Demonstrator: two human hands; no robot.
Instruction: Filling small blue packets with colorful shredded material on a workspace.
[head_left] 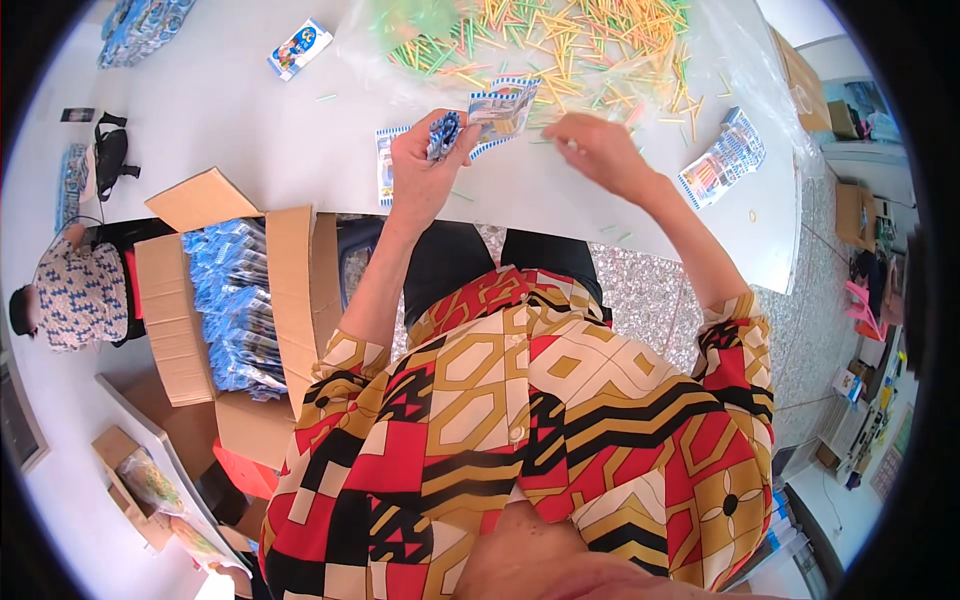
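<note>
One printed clear-plastic packet (505, 105), edged in blue and white stripes, is held up over the near part of the bench (240, 120), between the two hands. The left hand (428, 165) has its grip closed on the packet's left end, with a curled bunch of similar packaging (443, 135) tucked in the same palm. The right hand (600, 150) is just to the right, apart from the packet, its fingers bent; we cannot tell whether its grip pinches anything.

We judge the packet very light, limp and rather slippery, apt to crease or slide. We would take it by the striped margin, thumb against fingers, sparing the middle. Blue lettering and a coloured picture show on it, but we cannot read the small, creased print.

Beyond it, on the far side, thin pastel sticks (600, 35) lie heaped on clear plastic sheeting (735, 50); they look brittle to us. To the right lie more printed packets (722, 160), their lettering too fine for us. Far left, a small carton (300, 48) bears a cartoon figure and bold characters. Near left, an open cardboard box (290, 290) holds many blue packets (235, 310).
</note>
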